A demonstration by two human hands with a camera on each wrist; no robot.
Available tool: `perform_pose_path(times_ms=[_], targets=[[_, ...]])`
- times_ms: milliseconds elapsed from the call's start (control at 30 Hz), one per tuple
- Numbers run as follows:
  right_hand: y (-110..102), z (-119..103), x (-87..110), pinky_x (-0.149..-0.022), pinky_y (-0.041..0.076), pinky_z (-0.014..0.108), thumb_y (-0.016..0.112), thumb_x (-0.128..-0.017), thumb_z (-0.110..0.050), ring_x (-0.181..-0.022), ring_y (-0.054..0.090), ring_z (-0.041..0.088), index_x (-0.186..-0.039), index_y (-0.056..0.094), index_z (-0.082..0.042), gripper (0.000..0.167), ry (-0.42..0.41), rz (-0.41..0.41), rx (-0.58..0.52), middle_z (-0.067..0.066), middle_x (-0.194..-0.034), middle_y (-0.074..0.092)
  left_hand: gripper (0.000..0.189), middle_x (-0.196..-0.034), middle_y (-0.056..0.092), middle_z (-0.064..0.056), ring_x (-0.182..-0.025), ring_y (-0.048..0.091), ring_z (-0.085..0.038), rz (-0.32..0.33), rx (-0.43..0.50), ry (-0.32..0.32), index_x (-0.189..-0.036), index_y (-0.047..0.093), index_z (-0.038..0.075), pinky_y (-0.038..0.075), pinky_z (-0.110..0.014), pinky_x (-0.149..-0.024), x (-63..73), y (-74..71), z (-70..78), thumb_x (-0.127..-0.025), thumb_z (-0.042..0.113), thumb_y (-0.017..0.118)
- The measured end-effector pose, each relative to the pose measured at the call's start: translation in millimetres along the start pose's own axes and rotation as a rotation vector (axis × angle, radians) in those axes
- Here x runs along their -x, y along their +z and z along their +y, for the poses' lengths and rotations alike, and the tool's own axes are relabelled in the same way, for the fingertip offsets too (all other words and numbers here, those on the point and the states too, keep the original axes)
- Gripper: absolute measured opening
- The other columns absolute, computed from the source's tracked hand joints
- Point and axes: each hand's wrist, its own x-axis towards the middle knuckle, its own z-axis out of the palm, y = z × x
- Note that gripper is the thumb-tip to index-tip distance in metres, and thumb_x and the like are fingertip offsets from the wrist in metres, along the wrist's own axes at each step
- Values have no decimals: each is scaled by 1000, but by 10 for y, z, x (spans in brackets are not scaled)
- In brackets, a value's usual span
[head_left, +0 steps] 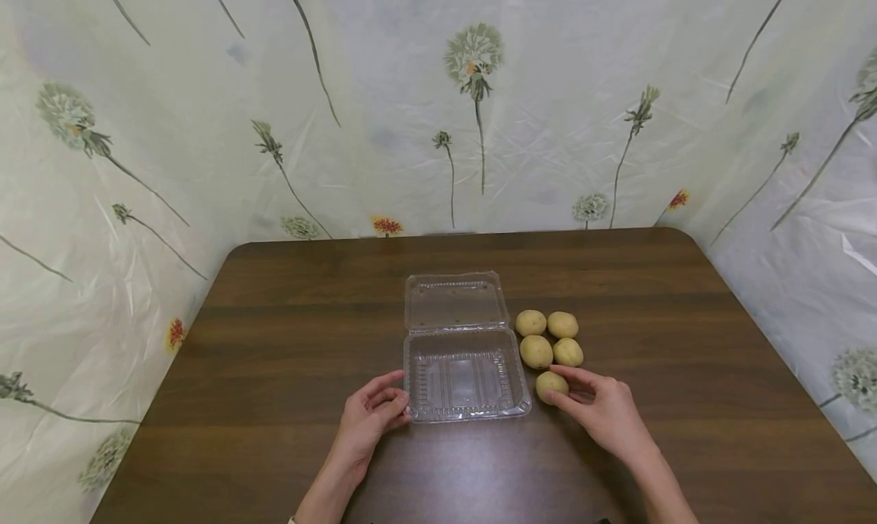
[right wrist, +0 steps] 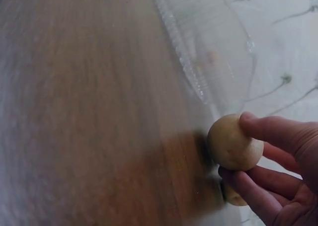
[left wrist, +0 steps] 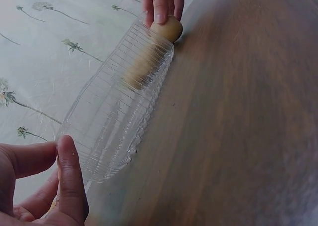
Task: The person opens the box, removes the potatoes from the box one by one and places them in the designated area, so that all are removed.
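Note:
A clear plastic clamshell container (head_left: 466, 413) lies unfolded on the table, its lid (head_left: 455, 303) laid back toward the wall. No potato is inside the tray half. At its left side my left hand (head_left: 373, 413) pinches the rim between thumb and fingers, also visible in the left wrist view. Just right of the container, my right hand (head_left: 606, 410) holds a potato (head_left: 552, 388) between thumb and fingertips. In the right wrist view this potato (right wrist: 233, 142) appears close up. Behind it sit several more potatoes (head_left: 537, 352), grouped beside the container's right edge.
The brown wooden table (head_left: 294, 318) has rounded far corners. A pale sheet (head_left: 384, 128) printed with dandelions hangs behind it and along both sides.

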Motion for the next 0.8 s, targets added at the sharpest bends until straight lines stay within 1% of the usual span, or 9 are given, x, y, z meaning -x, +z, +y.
perform_pose_path(times_ms=[200, 400, 667, 800], targets=[[-9, 16, -21, -74, 56, 22, 80, -83, -19, -95, 68, 24, -119, 69, -3, 40, -4, 6, 29, 20, -115, 66, 45, -94, 63, -7, -76, 62, -14, -2, 0, 1, -134, 51, -6, 58, -28, -74, 4, 3, 0, -91, -3, 66], [-22, 7, -51, -74, 57, 23, 80, -83, -19, -95, 69, 27, -118, 69, -3, 40, -24, 31, 66, 21, -113, 67, 45, -94, 63, -7, -76, 62, -15, 2, 1, 0, -134, 52, -6, 58, -29, -74, -3, 4, 2, -91, -2, 66], [-24, 29, -54, -74, 57, 24, 82, -82, -18, -93, 70, 25, -113, 71, -3, 37, -61, 107, 118, 14, -103, 71, 46, -94, 63, -8, -76, 62, -15, 3, -3, 6, -133, 52, -6, 58, -29, -73, -4, 11, -6, -90, 0, 68], [-33, 27, -33, -73, 57, 22, 81, -82, -14, -90, 70, 26, -110, 71, -1, 33, -82, 149, 155, 14, -102, 71, 45, -93, 63, -8, -75, 62, -15, 9, -17, 14, -132, 53, -6, 58, -29, -73, 4, 26, -3, -90, 0, 69]])
